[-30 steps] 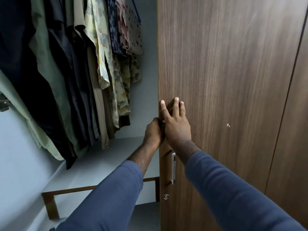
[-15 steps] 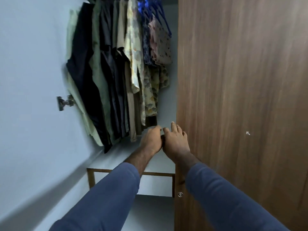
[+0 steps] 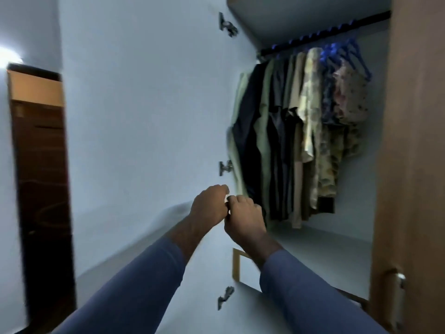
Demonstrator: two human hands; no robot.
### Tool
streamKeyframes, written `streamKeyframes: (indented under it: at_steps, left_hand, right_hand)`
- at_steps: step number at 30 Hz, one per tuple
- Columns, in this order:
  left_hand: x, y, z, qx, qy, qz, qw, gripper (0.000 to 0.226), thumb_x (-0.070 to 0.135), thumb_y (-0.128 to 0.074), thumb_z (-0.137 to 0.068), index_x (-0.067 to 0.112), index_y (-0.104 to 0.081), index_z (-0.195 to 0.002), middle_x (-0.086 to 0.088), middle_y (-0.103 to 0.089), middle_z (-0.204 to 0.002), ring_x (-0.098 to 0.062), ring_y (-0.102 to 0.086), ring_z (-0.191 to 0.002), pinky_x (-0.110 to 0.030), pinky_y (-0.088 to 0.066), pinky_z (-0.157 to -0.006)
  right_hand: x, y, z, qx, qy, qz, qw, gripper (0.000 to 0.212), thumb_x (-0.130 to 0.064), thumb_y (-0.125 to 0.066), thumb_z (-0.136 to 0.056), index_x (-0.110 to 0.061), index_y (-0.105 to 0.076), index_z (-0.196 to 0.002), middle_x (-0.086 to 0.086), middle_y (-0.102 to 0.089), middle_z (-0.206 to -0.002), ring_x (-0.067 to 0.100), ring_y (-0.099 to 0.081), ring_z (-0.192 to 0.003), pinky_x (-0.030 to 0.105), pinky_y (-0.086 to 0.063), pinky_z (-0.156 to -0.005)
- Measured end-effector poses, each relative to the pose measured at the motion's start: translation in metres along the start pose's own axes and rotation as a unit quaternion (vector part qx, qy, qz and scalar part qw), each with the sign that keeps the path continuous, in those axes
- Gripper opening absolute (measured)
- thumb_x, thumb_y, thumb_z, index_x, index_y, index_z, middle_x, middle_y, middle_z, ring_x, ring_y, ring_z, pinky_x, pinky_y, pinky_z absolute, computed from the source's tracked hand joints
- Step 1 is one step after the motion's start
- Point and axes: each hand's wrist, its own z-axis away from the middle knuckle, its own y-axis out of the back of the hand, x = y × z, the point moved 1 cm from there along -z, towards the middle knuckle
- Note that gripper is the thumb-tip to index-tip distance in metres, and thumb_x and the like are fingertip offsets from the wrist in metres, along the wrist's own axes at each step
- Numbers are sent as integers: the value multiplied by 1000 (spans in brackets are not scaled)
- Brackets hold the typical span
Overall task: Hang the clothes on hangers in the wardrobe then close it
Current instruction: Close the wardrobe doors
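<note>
our left hand (image 3: 209,204) and right hand (image 3: 243,219) meet knuckle to knuckle in front of the open wardrobe (image 3: 313,18), fingers curled in; we cannot tell whether they pinch anything. beyond them the clothes (image 3: 296,141) hang on blue hangers (image 3: 349,50) from the rail (image 3: 325,33) under the wardrobe's top edge, between the white door (image 3: 144,116) and the brown door (image 3: 414,141).

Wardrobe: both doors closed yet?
No, the left door stands swung wide open and the hanging clothes are in plain sight.
</note>
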Motion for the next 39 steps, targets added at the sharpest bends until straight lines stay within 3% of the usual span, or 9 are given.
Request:
streamKeyframes:
  at_steps: [7,12,16,19,22,28,32,36,39]
  left_hand:
    - [-126,98,31,91,60,-66,992,37,24,-54,-94,19,-53,-131,3,-55,-132,-18,-49,-123,-32,-41,-100]
    - [-200,149,57,223,100,-111,963,43,24,-65,-90,15,-55,-131,-5,-52,-132,-23,-45,-124,-35,-37,-100]
    - [-229,164,69,332,100,-88,934,57,23,-70,-86,16,-45,-137,-9,-41,-139,-27,-41,-129,-44,-41,-103]
    - [-243,161,67,269,162,100,944,59,25,-64,-93,12,-35,-143,-12,-43,-141,-25,-47,-127,-39,-45,-103]
    - [-255,160,68,156,216,189,945,41,32,-59,-97,10,-46,-129,-8,-60,-118,-25,-59,-111,-36,-51,-90]
    - [-257,159,77,138,224,198,944,31,22,-63,-94,10,-52,-120,-4,-62,-107,-19,-61,-98,-25,-48,-76]
    - [-238,161,94,149,203,212,944,17,21,-63,-94,16,-50,-104,8,-56,-86,-5,-55,-76,-9,-40,-55]
    - [-207,159,113,160,167,247,941,16,21,-65,-93,15,-57,-106,4,-66,-89,-8,-65,-80,-12,-47,-59]
    - [-178,149,126,180,126,248,943,14,23,-67,-91,17,-60,-102,4,-68,-81,-4,-65,-70,-15,-50,-59]
  right_hand:
    - [-149,-28,-26,33,99,-103,989,29,-26,-50,-93,-17,-51,-121,0,-60,-110,27,-56,-105,38,-41,-84]
    - [-237,-44,-33,33,160,-152,975,33,-43,-53,-94,-19,-50,-116,1,-61,-111,27,-59,-99,40,-49,-83]
    - [-287,-53,-34,62,148,-228,960,42,-53,-38,-93,-19,-52,-114,0,-59,-111,23,-59,-97,38,-53,-80]
    - [-302,-56,-31,62,158,-218,961,62,-46,-59,-88,-14,-40,-138,8,-47,-136,29,-49,-123,42,-48,-94]
    - [-309,-64,-29,27,144,-178,973,91,-49,-66,-87,-15,-16,-156,16,-17,-162,33,-20,-149,50,-34,-115]
    - [-312,-73,-22,26,127,-144,981,103,-57,-64,-85,-18,-2,-158,15,-2,-165,34,-6,-153,56,-28,-117]
    - [-307,-69,-11,16,103,-140,985,105,-55,-61,-87,-22,9,-157,12,6,-166,32,1,-153,60,-20,-118]
    - [-288,-57,11,34,87,-155,983,105,-54,-62,-88,-22,10,-157,11,6,-166,32,1,-153,59,-20,-119]
    - [-260,-42,31,52,101,-216,970,102,-47,-64,-90,-22,8,-158,9,4,-167,28,1,-154,54,-23,-120]
